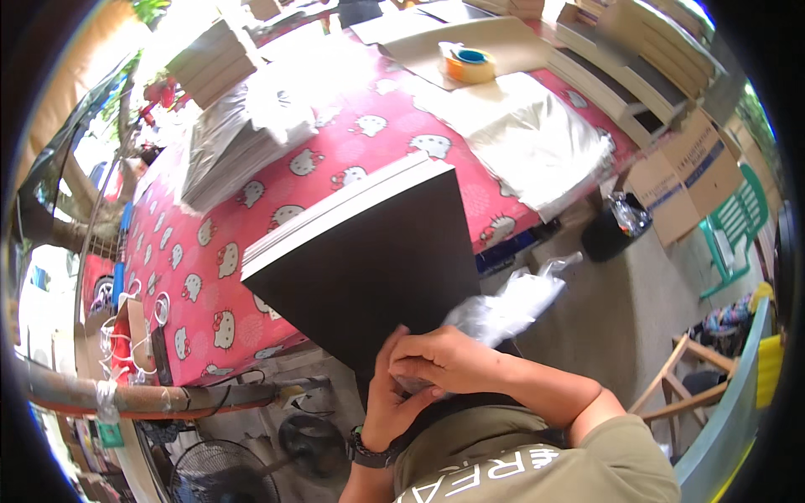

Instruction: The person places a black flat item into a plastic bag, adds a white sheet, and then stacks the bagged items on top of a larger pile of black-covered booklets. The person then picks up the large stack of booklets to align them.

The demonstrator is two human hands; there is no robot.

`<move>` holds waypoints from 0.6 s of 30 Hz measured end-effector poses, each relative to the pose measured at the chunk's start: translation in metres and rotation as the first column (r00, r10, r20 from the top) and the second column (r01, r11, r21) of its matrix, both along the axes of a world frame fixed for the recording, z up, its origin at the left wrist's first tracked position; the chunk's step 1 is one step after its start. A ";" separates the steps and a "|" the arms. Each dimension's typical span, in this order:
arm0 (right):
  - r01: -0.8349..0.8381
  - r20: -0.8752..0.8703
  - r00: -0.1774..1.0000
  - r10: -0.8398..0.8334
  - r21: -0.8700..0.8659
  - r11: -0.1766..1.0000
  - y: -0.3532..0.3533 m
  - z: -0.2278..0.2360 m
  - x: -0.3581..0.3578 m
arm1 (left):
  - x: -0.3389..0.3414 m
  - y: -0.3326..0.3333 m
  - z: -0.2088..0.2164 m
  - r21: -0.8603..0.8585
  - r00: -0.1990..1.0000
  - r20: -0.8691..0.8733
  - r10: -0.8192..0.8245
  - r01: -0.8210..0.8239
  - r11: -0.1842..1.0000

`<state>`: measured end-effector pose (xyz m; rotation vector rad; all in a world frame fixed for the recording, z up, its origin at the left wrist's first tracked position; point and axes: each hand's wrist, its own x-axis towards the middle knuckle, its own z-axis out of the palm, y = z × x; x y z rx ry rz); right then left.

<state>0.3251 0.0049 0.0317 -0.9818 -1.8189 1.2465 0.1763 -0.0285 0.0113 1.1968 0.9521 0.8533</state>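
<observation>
My left hand (384,404), with a dark band on its wrist, meets my right hand (449,359) close to my body. Both are closed, and a crumpled bit of clear plastic shows between their fingers. The rest of this clear plastic bag (507,308) sticks out past my right hand. Just beyond my hands, a thick stack of boards (377,260) with a black face and white edges stands tilted, its far end against the table. My fingers are by its near lower corner; whether they touch it I cannot tell.
A table with a pink patterned cloth (260,222) bears a plastic-wrapped stack (226,151), a white plastic-covered pile (537,142) and tape rolls (470,63). On the right are a black bin (612,235), cartons (683,176) and a green chair (738,222). A fan (222,474) stands lower left.
</observation>
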 end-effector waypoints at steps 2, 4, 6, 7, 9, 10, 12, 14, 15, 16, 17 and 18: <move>0.045 0.002 0.999 -0.045 0.100 0.994 0.006 0.007 0.007 | -0.019 0.000 0.003 -0.297 0.953 -0.145 -0.265 0.213 0.931; -0.181 -0.011 0.983 0.181 -0.113 0.977 0.007 0.013 0.024 | -0.037 -0.002 -0.009 -0.021 0.941 0.207 -0.267 0.277 0.961; -0.585 -0.102 0.810 0.577 -0.198 0.786 0.008 0.014 0.039 | -0.038 -0.010 -0.015 -0.020 0.744 0.668 -0.009 0.031 0.999; -0.686 -0.370 0.722 0.584 -0.276 0.673 0.003 0.010 0.042 | -0.047 -0.002 -0.018 -0.073 0.614 0.785 0.079 -0.036 0.997; -0.814 -0.654 0.558 0.510 -0.315 0.488 -0.006 -0.011 0.045 | -0.060 0.015 -0.015 -0.161 0.273 0.943 0.192 -0.131 0.978; -0.835 -0.735 0.532 0.420 -0.373 0.405 -0.009 -0.015 0.048 | -0.057 0.018 -0.007 -0.325 0.028 0.941 0.338 -0.207 0.923; -0.637 -0.664 0.692 0.284 -0.375 0.674 -0.024 -0.002 0.053 | -0.055 0.023 0.002 -0.305 0.221 0.901 0.374 -0.289 0.907; -0.553 -0.673 0.671 0.313 -0.172 0.816 -0.026 -0.030 0.063 | -0.049 0.023 -0.010 -0.397 0.411 0.762 0.501 -0.315 0.862; -0.457 -0.706 0.673 0.221 -0.163 0.874 -0.023 -0.037 0.061 | -0.049 0.015 -0.005 -0.309 0.555 0.740 0.380 -0.222 0.925; -0.271 -0.725 0.688 -0.033 -0.298 0.915 -0.026 -0.036 0.063 | -0.062 0.007 -0.025 -0.321 0.626 0.708 0.326 -0.126 0.939; -0.062 -0.697 0.655 -0.291 -0.433 0.899 -0.032 -0.029 0.066 | -0.060 0.002 -0.021 -0.201 0.802 0.587 0.110 0.013 0.979; -0.122 -0.809 0.447 -0.382 -0.478 0.870 -0.022 -0.039 0.070 | -0.058 -0.004 -0.016 -0.112 0.903 0.413 -0.116 0.177 0.978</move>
